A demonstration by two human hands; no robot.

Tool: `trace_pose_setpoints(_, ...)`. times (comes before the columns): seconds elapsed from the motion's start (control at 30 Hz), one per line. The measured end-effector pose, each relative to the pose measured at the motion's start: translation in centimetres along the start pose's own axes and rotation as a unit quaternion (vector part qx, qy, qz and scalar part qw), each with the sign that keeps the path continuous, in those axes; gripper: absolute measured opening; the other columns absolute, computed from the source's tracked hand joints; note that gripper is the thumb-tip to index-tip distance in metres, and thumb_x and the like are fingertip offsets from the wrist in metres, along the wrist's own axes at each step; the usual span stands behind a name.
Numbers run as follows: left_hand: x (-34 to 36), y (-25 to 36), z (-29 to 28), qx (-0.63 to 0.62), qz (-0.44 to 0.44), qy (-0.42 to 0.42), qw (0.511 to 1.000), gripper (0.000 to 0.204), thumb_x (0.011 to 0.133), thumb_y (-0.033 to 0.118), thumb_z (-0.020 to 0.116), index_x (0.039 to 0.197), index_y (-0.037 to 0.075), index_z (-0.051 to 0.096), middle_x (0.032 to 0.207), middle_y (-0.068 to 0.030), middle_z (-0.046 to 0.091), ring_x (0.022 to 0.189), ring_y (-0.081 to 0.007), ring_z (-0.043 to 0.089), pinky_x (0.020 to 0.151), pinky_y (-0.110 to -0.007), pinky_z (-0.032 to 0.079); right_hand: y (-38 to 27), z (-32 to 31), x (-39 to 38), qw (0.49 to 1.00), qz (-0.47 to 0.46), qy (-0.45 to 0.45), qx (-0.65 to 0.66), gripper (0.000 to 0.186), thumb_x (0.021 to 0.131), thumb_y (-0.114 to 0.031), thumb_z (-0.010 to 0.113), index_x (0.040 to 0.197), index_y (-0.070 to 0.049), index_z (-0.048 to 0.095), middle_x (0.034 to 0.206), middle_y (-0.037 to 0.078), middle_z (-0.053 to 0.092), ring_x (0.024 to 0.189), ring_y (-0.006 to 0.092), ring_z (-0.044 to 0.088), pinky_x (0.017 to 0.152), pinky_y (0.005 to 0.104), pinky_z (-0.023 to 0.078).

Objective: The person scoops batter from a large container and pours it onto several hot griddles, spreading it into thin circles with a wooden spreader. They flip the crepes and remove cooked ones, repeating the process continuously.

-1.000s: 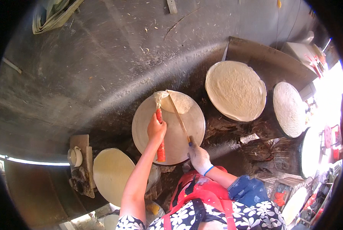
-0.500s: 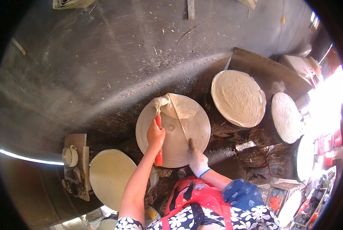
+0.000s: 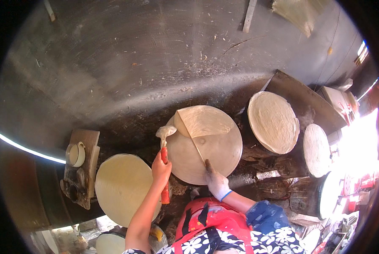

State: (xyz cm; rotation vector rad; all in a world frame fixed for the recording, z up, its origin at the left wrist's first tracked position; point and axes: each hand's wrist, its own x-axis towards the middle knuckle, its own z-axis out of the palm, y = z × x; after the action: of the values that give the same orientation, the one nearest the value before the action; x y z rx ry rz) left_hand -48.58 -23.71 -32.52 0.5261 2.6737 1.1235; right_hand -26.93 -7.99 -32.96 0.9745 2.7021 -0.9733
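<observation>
My bare left hand (image 3: 160,170) is wrapped round the red handle of a ladle (image 3: 165,132), whose head is coated in pale batter. The ladle is over the left edge of a round griddle (image 3: 182,166). My right hand (image 3: 217,183), in a whitish glove with soiled fingers, grips the near end of a thin wooden batter spreader (image 3: 196,148). The spreader slants across the griddle to its far left rim. A fan of thin batter (image 3: 212,120) covers the far part of the griddle, right of the spreader; the near part is bare metal.
Right of the griddle are a round plate with a pale flatbread (image 3: 273,122) and another pale round (image 3: 316,150). A yellowish round (image 3: 124,186) lies at the left, beside a wooden board (image 3: 87,169) with an enamel cup (image 3: 76,154). A dark curved wall (image 3: 134,55) rises behind.
My left hand has drawn the ladle away from the spreader toward the left rim. The spreader's far end has swung left, and the batter covers a wider area. The view has shifted.
</observation>
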Motion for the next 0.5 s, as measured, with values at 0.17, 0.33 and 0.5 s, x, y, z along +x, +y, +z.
trace_pose_setpoints(0.17,-1.9,-3.2,-0.8,-0.048,-0.020,-0.010,0.999,0.060,0.086,0.011,0.069,0.145,0.007,0.058,0.123,-0.0164,0.073,0.112,-0.0346,0.071,0.097,-0.043,0.055,3.4,-1.0,2.1,0.977,0.036,0.203,0.057,0.061,0.108,-0.034,0.044,0.167,-0.022,0.031,0.096,0.030,0.074,0.088,0.0486,0.073,0.080,0.0575,0.057)
trace_pose_setpoints(0.33,-1.4,-2.4,-1.0,-0.103,0.017,0.031,0.994,0.058,0.090,0.009,0.068,0.147,0.007,0.056,0.118,-0.0164,0.073,0.106,-0.0314,0.072,0.095,-0.041,0.056,2.1,-3.4,4.6,0.998,-0.006,0.035,0.058,0.060,0.109,-0.038,0.043,0.166,-0.021,0.034,0.101,0.026,0.074,0.093,0.0495,0.071,0.083,0.0566,0.055)
trace_pose_setpoints(0.5,2.3,0.8,-0.4,-0.223,-0.086,-0.051,0.970,0.059,0.093,0.009,0.065,0.150,0.006,0.052,0.110,-0.0173,0.072,0.101,-0.0305,0.072,0.090,-0.041,0.056,5.3,-5.1,0.5,0.991,-0.120,-0.038,-0.040,0.062,0.108,-0.037,0.045,0.167,-0.022,0.032,0.110,0.026,0.073,0.097,0.0471,0.072,0.083,0.0548,0.056)
